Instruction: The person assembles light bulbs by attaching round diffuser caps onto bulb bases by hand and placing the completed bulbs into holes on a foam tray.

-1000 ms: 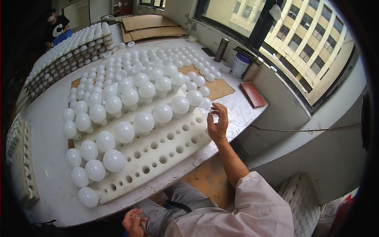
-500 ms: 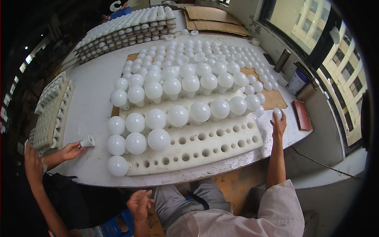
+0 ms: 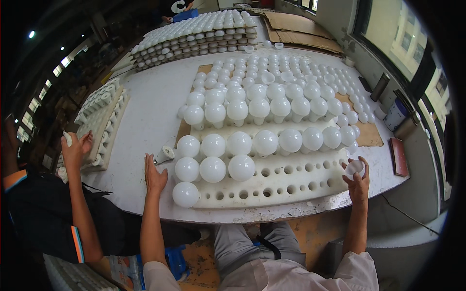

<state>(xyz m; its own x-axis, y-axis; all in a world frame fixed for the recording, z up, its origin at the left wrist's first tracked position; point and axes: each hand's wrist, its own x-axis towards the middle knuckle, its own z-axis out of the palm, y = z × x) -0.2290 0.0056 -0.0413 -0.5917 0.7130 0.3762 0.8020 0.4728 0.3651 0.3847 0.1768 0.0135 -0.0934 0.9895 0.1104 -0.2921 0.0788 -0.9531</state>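
Note:
My right hand (image 3: 359, 188) holds a translucent white dome cover (image 3: 355, 168), cupped in its fingers with the open side up, above the tray's right end. My left hand (image 3: 155, 175) is open, fingers stretched and thumb apart, beside a white bulb base (image 3: 166, 154) lying on the table. Its fingertips are at the base's metal cap; whether they touch I cannot tell. Between my hands is a white foam tray (image 3: 252, 194) with rows of holes. Round white bulbs (image 3: 241, 168) stand in its far row and at its left end.
A co-worker's hand (image 3: 73, 148) holds a small white piece at left, beside a foam tray of bulb bases (image 3: 109, 128). Many domes (image 3: 272, 65) lie on cardboard behind the bulbs. Stacked dome trays (image 3: 194, 41) stand at back; a red box (image 3: 398, 156) and flask (image 3: 380, 87) at right.
My left hand has risen from my lap to the bulb base, which now lies near the tray; the co-worker's hand has withdrawn from it. My right hand has drawn the dome closer and turned it.

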